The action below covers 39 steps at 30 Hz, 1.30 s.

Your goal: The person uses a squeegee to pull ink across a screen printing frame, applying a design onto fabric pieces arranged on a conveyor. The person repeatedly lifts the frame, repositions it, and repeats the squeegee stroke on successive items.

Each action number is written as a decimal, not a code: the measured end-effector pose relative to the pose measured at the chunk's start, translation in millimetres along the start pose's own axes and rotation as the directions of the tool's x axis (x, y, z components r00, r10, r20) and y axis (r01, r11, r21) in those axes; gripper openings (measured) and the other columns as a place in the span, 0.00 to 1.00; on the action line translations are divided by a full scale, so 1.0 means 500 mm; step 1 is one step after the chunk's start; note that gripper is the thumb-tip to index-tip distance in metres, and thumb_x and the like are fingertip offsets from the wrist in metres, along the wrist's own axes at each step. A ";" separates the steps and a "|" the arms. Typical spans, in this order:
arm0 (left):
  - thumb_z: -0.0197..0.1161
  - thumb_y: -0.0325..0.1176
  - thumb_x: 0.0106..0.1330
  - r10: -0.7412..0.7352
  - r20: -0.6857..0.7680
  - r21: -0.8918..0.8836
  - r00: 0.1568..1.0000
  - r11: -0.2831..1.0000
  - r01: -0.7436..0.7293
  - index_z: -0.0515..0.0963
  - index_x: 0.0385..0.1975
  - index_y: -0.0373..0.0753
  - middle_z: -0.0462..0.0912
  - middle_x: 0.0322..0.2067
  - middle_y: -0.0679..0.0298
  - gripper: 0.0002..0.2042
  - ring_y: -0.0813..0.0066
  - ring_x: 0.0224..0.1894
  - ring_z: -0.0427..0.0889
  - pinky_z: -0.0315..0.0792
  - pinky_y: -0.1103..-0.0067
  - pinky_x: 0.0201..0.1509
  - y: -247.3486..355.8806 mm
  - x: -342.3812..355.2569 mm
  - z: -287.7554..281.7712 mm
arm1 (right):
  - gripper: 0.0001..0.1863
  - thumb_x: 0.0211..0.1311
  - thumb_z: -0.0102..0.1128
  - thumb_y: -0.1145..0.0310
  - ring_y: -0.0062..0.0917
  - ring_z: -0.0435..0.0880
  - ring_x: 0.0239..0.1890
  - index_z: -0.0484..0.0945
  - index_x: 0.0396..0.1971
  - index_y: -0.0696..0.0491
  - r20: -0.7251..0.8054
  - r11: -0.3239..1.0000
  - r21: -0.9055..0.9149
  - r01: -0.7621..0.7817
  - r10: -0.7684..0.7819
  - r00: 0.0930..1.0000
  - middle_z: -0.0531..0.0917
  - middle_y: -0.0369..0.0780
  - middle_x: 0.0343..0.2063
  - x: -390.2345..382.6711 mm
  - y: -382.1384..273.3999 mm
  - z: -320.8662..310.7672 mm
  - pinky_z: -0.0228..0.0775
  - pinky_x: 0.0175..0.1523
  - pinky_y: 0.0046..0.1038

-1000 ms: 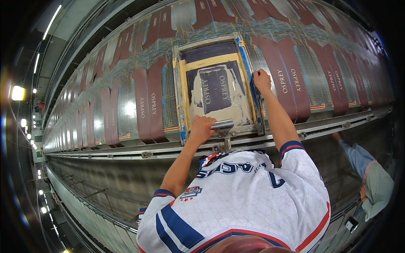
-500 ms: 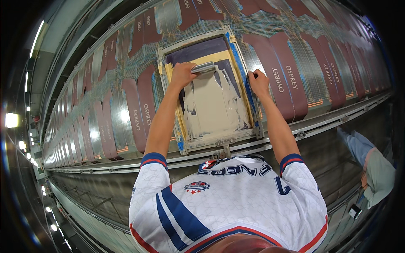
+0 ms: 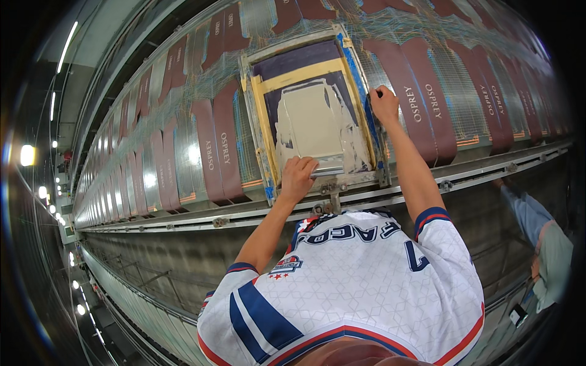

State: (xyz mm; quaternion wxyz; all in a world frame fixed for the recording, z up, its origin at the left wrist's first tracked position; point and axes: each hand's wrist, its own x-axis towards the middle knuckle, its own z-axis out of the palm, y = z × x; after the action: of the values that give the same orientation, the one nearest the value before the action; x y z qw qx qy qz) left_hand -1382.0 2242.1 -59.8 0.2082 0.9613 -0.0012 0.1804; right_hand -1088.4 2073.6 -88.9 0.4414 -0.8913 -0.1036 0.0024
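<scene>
A screen printing frame (image 3: 251, 116), edged with yellow and blue tape, lies on the long table before me. Pale cream ink (image 3: 310, 122) covers the middle of its dark mesh, with ragged smears along the sides. At the near end of the mesh, my left hand (image 3: 297, 177) is closed on a metal squeegee (image 3: 328, 166), whose far part shows past my fingers. My right hand (image 3: 384, 105) has its fingers curled at the frame's right rail, gripping its edge.
Maroon fabric pieces (image 3: 421, 104) with pale lettering lie in rows along the shiny table, left and right of the frame. A metal rail (image 3: 482, 174) runs along the table's near edge. At the far right stands another person (image 3: 530, 219), partly visible.
My left hand has drawn the squeegee from the far end of the mesh to the near end, leaving a smoother cream area. My right hand stays at the frame's right rail.
</scene>
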 end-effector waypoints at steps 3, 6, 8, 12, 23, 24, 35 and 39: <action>0.72 0.26 0.45 -0.031 0.061 -0.020 0.998 0.999 0.032 0.81 0.33 0.42 0.84 0.34 0.64 0.14 0.60 0.37 0.80 0.69 0.67 0.43 -0.007 0.017 -0.023 | 0.17 0.62 0.59 0.56 0.49 0.84 0.32 0.81 0.29 0.57 -0.023 0.998 0.012 0.054 -0.054 0.998 0.85 0.51 0.26 0.000 -0.002 -0.010 0.75 0.42 0.44; 0.71 0.32 0.47 -0.029 0.129 -0.012 0.991 0.999 0.030 0.81 0.32 0.44 0.82 0.31 0.64 0.11 0.60 0.38 0.80 0.70 0.65 0.43 -0.019 0.050 -0.032 | 0.17 0.63 0.60 0.56 0.49 0.84 0.33 0.81 0.29 0.58 -0.045 0.996 -0.022 0.088 -0.089 0.995 0.84 0.50 0.27 -0.001 0.014 -0.003 0.74 0.42 0.43; 0.73 0.34 0.48 -0.040 0.156 -0.001 0.987 0.999 0.041 0.81 0.30 0.42 0.84 0.30 0.63 0.11 0.60 0.35 0.82 0.70 0.65 0.38 -0.027 0.039 -0.011 | 0.18 0.63 0.60 0.56 0.48 0.84 0.33 0.80 0.28 0.58 -0.037 0.995 -0.037 0.091 -0.092 0.995 0.84 0.50 0.27 0.015 0.021 0.012 0.73 0.41 0.42; 0.75 0.38 0.48 -0.059 0.311 -0.026 0.949 0.997 0.070 0.82 0.29 0.42 0.85 0.29 0.62 0.12 0.59 0.30 0.83 0.70 0.65 0.35 -0.034 0.048 -0.018 | 0.18 0.63 0.61 0.56 0.47 0.83 0.31 0.80 0.29 0.58 0.037 0.998 -0.067 0.020 -0.018 0.999 0.84 0.49 0.25 0.023 0.053 0.030 0.73 0.41 0.42; 0.76 0.37 0.46 -0.075 0.227 -0.085 0.971 0.992 0.097 0.84 0.31 0.43 0.85 0.30 0.58 0.13 0.53 0.33 0.83 0.75 0.66 0.38 -0.281 0.392 -0.017 | 0.17 0.56 0.68 0.57 0.43 0.84 0.38 0.82 0.37 0.55 0.727 0.903 0.017 0.429 -0.306 0.615 0.86 0.48 0.34 0.125 -0.254 0.078 0.75 0.46 0.40; 0.76 0.37 0.46 -0.093 0.261 -0.029 0.961 0.994 0.104 0.84 0.32 0.42 0.85 0.30 0.57 0.14 0.52 0.33 0.83 0.76 0.66 0.38 -0.302 0.412 -0.017 | 0.16 0.55 0.68 0.59 0.44 0.84 0.37 0.82 0.37 0.55 0.773 0.858 -0.039 0.512 -0.299 0.559 0.86 0.48 0.33 0.141 -0.258 0.117 0.75 0.45 0.40; 0.72 0.31 0.44 -0.108 0.162 -0.185 0.981 0.973 0.138 0.83 0.27 0.43 0.82 0.24 0.60 0.09 0.56 0.29 0.82 0.75 0.67 0.36 -0.237 0.276 0.014 | 0.09 0.45 0.68 0.69 0.39 0.84 0.34 0.81 0.29 0.50 0.772 0.641 -0.216 0.736 -0.349 0.531 0.84 0.43 0.25 -0.005 -0.211 0.130 0.69 0.50 0.38; 0.70 0.31 0.47 -0.103 0.139 -0.110 0.985 0.987 0.119 0.80 0.26 0.46 0.80 0.24 0.65 0.07 0.61 0.30 0.80 0.66 0.65 0.37 -0.087 0.093 0.007 | 0.10 0.42 0.69 0.72 0.36 0.83 0.34 0.80 0.28 0.50 0.714 0.629 -0.137 0.766 -0.473 0.516 0.82 0.41 0.23 -0.204 -0.151 0.037 0.68 0.50 0.36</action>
State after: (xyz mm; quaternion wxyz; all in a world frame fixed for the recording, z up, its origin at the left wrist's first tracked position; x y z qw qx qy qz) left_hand -1333.7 2283.8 -64.1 0.2736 0.9558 0.0279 0.1037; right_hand -1203.7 2113.5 -49.9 0.1389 -0.8099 -0.5598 0.1070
